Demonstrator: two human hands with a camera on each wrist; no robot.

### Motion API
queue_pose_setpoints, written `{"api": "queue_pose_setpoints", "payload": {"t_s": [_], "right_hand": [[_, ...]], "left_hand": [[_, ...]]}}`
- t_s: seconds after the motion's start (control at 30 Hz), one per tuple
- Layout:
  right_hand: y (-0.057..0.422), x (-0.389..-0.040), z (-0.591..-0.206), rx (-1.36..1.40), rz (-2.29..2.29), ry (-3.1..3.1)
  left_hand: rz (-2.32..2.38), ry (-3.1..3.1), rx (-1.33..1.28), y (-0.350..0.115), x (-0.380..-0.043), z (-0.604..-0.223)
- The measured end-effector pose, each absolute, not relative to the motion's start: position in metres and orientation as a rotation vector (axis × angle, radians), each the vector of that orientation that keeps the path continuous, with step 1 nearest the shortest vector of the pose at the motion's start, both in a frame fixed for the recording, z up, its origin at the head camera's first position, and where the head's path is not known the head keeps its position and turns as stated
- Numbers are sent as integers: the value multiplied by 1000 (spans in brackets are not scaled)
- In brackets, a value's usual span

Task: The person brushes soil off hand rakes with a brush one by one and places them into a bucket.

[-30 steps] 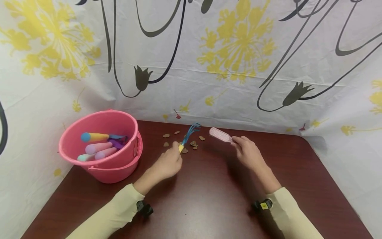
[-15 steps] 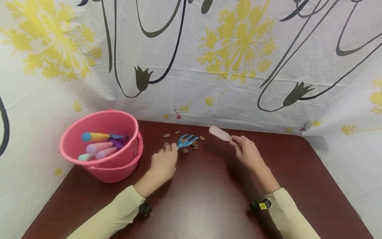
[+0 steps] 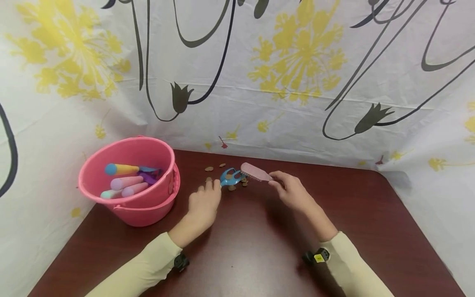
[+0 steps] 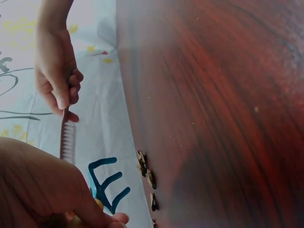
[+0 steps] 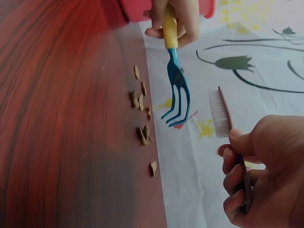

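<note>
My left hand (image 3: 203, 204) grips the yellow handle of a small blue hand rake (image 5: 177, 85), its three bent tines pointing right. In my right hand (image 3: 293, 190) is a pink brush (image 3: 255, 171) with pale bristles, held by its thin handle with the bristles facing the rake. From the head view the brush head overlaps the tips of the rake. Both tools hang above the table, over several small brown dry leaf-like bits (image 5: 144, 134) scattered near its back edge. The left wrist view shows the brush bristles (image 4: 69, 142) just beyond the rake's tines.
Two nested pink buckets (image 3: 126, 144) stand at the left, holding several tools with coloured handles (image 3: 126, 182). A white cloth with yellow and grey flower prints (image 3: 222, 82) hangs behind the dark red-brown table (image 3: 237, 247) and at its sides.
The left hand has turned the rake from side-on to flat, tines pointing right. The right hand has moved left, bringing the brush over to the rake's tips.
</note>
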State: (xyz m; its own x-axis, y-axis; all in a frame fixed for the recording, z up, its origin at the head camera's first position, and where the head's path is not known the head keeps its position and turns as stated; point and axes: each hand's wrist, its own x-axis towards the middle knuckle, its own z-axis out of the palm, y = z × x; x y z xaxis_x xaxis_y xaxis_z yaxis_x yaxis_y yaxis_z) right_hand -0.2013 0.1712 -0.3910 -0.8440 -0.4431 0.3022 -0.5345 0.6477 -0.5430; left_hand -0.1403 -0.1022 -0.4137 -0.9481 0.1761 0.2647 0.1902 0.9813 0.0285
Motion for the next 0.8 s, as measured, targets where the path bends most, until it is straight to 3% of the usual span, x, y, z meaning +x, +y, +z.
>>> {"api": "queue_pose_setpoints", "payload": {"t_s": [0.8], "right_hand": [[164,-199,-392,845,982,-2712]], "left_hand": [[-75,-2867,-271,-94,-139,-413]]}}
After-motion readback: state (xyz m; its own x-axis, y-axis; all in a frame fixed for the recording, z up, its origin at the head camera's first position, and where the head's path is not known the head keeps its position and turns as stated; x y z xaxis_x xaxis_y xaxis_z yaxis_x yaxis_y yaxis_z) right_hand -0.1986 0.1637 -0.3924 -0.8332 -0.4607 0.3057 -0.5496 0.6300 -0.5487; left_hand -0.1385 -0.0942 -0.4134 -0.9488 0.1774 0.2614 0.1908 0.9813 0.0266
